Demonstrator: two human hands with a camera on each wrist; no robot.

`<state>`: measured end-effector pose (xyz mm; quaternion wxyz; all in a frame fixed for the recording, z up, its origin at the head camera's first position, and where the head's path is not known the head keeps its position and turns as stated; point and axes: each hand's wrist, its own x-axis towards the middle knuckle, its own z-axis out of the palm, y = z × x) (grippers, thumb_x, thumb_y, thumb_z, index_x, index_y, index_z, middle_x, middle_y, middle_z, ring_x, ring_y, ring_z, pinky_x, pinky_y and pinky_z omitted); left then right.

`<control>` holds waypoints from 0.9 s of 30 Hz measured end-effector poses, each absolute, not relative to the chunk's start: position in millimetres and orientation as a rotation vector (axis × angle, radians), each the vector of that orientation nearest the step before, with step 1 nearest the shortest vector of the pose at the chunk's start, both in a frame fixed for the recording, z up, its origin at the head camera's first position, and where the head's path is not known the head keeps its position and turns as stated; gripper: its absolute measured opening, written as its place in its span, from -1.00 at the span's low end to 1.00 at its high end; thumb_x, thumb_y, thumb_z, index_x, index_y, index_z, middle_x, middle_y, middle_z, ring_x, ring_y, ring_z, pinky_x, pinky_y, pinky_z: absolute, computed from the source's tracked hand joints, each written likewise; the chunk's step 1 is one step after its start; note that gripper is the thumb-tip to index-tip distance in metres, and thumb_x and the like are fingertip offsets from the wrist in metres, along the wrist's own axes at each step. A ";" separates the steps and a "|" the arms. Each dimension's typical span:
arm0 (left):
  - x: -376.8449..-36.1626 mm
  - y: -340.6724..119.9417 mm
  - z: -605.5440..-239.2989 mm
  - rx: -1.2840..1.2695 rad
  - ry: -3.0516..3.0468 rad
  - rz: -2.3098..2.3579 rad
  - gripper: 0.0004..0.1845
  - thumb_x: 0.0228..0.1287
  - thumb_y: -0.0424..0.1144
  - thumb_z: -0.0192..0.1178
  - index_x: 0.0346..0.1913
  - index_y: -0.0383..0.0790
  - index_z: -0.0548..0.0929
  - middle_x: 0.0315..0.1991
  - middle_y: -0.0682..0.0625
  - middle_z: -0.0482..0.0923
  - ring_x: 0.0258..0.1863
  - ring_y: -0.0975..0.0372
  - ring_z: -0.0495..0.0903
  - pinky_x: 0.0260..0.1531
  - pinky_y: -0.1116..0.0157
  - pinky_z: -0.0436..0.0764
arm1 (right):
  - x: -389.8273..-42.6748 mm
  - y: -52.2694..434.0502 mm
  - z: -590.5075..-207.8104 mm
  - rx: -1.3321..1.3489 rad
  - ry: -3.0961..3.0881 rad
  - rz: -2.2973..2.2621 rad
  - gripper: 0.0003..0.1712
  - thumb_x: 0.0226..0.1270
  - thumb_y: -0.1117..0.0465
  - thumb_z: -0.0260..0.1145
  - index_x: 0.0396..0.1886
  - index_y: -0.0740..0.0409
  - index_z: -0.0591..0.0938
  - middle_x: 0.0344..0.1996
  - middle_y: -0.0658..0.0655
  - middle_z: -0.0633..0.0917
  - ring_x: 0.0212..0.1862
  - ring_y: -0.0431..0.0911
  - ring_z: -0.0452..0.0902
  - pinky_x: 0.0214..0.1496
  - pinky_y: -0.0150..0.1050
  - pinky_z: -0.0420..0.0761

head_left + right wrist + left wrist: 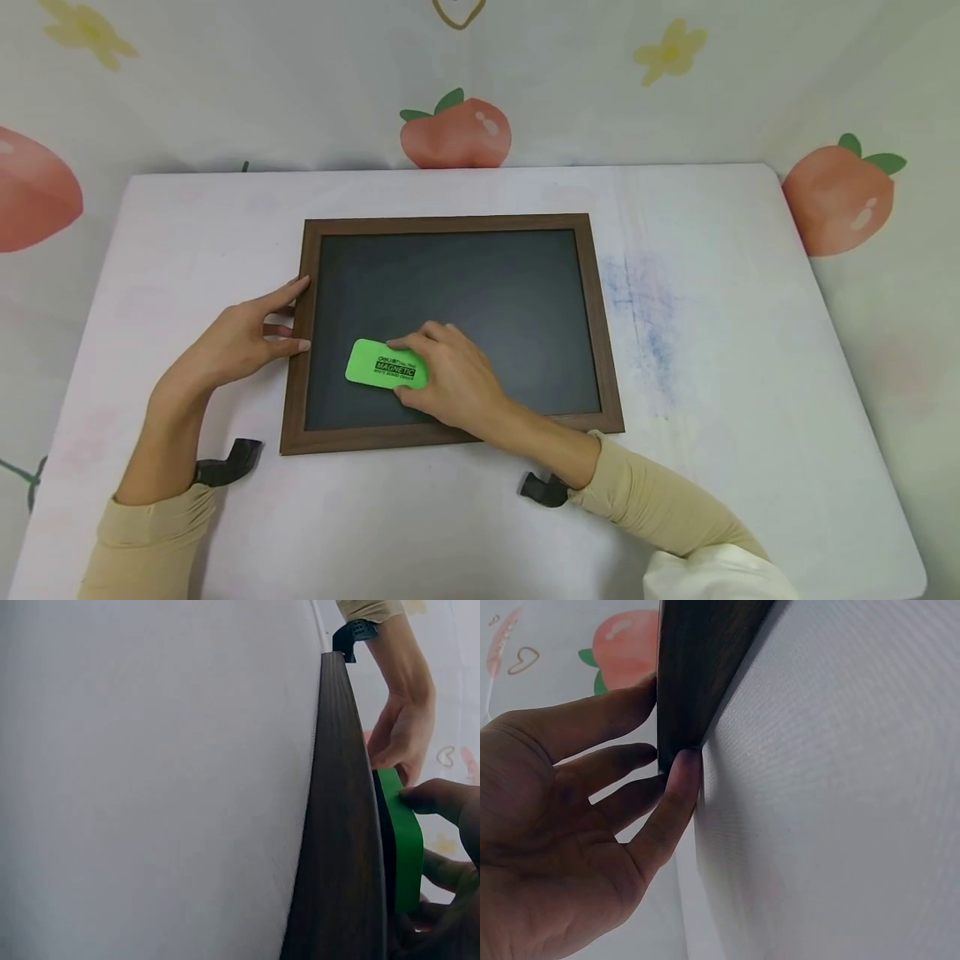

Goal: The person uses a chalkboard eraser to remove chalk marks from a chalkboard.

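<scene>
**Green eraser on the chalkboard, both hands at work**

The right hand (453, 379) is gripping a green eraser (384, 365), fingers and thumb curled round its sides, and is pressing it flat on the dark surface of the chalkboard (480, 292), near the board's front left corner. The chalkboard is lying in the middle of the table (750, 400). The left hand (240, 337) is resting at the board's left edge, its straight fingers (679, 787) touching the wooden frame (294, 400); whether they are pressing hard is unclear from the close wrist view.
</scene>
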<state>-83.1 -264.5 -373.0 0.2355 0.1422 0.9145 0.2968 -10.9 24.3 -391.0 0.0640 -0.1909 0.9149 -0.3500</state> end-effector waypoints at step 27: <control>-86.1 -262.8 -367.8 0.368 2.483 0.776 -0.02 0.25 -0.35 0.36 0.60 -0.09 -0.01 0.27 -0.45 0.39 0.07 -0.15 0.59 -0.02 -0.05 0.55 | -29.9 47.6 -378.9 -0.976 2.502 -0.826 -0.36 -0.02 0.21 0.48 0.19 -0.12 0.68 -0.07 -0.05 0.64 -0.09 -0.16 0.41 -0.10 -0.37 0.42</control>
